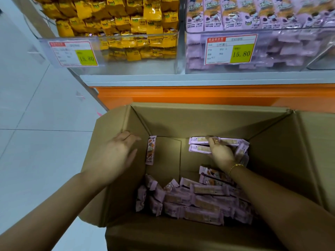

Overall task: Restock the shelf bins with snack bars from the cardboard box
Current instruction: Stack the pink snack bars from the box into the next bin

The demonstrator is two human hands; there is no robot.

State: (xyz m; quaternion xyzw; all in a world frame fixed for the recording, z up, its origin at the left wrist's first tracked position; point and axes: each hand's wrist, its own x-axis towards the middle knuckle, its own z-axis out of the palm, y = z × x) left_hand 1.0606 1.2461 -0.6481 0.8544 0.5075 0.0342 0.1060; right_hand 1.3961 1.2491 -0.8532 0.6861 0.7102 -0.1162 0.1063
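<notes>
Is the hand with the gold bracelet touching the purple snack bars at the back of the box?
Touching. The head view shows the right hand with fingers curled over the snack bars at the far wall of the box.

Pale, glossy floor tiles [36,124] fill the left side, crossed by thin dark grout lines and catching soft, even light. On the far side runs a grey shelf ledge [199,79], with a bright orange base panel [199,95] directly beneath it.
</notes>
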